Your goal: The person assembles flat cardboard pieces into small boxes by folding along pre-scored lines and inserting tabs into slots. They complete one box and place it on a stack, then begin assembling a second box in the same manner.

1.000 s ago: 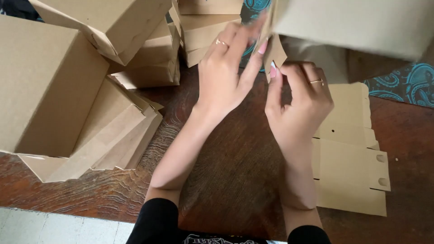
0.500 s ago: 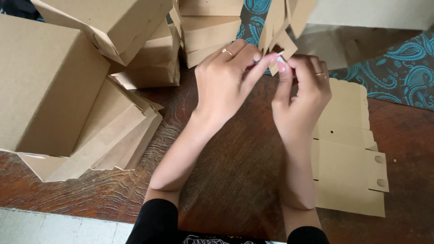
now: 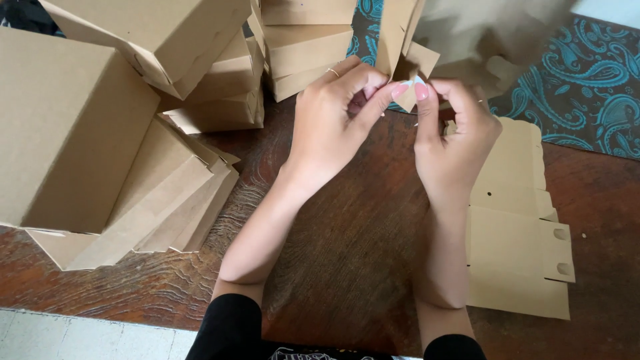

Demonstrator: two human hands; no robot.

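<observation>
Cardboard flap [image 3: 415, 67] | pinched betw. left hand [image 3: 333, 117] & right hand [image 3: 457, 137] grip

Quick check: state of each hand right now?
Left hand: grip closed, pinching the cardboard flap.
Right hand: grip closed, pinching the same flap.

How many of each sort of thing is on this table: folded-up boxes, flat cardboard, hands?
Assembled cardboard boxes, stacked at left and top: at least 6, first one; the stacks run past the edge.
Flat cardboard blanks: 1 pile at right, sheets uncountable.
Cardboard piece being folded: 1.
Hands: 2, left hand, right hand.
Total: at least 10.
</observation>
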